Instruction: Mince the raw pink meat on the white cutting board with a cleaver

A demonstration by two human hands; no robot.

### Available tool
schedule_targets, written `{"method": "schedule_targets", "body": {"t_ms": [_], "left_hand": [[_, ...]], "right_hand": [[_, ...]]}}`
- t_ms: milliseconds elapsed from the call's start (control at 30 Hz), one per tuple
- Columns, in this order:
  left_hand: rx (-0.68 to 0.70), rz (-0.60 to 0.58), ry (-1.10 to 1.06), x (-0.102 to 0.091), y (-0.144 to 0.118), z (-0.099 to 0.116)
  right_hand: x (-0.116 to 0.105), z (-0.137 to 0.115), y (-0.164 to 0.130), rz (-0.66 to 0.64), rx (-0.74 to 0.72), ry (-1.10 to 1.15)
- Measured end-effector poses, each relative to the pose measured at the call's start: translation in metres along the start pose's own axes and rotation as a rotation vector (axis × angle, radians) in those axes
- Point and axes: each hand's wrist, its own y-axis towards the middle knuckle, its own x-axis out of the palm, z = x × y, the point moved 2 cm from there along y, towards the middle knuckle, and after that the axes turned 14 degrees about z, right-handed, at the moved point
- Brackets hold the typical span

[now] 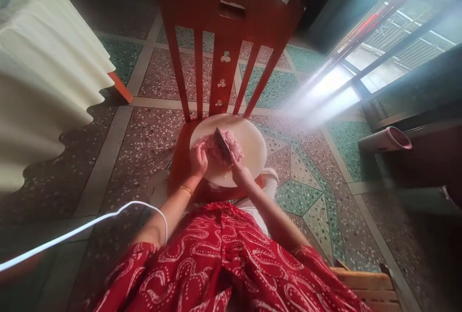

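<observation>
A round white cutting board (249, 151) lies on the seat of a red wooden chair (224, 38) in front of me. A pile of pink minced meat (236, 143) sits on the board. My right hand (241, 173) grips a cleaver (223, 143), whose blade rests on the meat. My left hand (198, 159) lies with bent fingers on the left edge of the meat. A gold bangle circles my left wrist.
A cream cloth (43, 76) hangs at the left. A white cable (83, 228) crosses the patterned tiled floor. A white bucket (270, 182) stands under the chair's right side. A wooden stool (368, 288) is at lower right, and a barred window at upper right.
</observation>
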Motion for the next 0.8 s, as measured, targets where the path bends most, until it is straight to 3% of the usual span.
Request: {"method": "schedule_targets", "body": {"t_ms": [100,200,300,400,467,533,600,700,767,800], "left_hand": [[0.032,0.01,-0.023,0.003,0.001,-0.004],[0.02,0.017,-0.049,0.005,0.001,-0.008],[-0.02,0.012,-0.066,0.005,-0.001,-0.012],[-0.035,0.035,-0.068,0.005,-0.003,-0.013],[-0.034,0.057,-0.072,0.004,-0.005,-0.012],[-0.033,0.056,-0.085,0.003,-0.006,-0.01],[-0.032,0.03,-0.097,0.002,-0.008,-0.008],[-0.036,0.011,-0.088,0.0,-0.011,-0.007],[-0.037,0.015,-0.079,0.0,-0.014,-0.007],[-0.044,0.024,-0.074,0.0,-0.015,-0.007]], "right_hand": [[0.006,0.009,-0.001,-0.145,0.078,-0.048],[-0.014,0.017,-0.012,-0.097,0.119,0.032],[-0.044,0.019,-0.025,0.007,0.16,0.071],[-0.072,0.007,-0.022,0.211,0.087,0.127],[-0.078,-0.006,-0.008,0.383,-0.006,0.181],[-0.067,-0.019,0.01,0.473,-0.051,0.188],[-0.042,-0.025,0.025,0.402,-0.009,0.116],[-0.004,-0.021,0.028,0.021,0.037,-0.022],[0.002,-0.013,0.018,-0.141,0.064,-0.089],[-0.002,-0.01,0.012,-0.155,0.07,-0.104]]}}
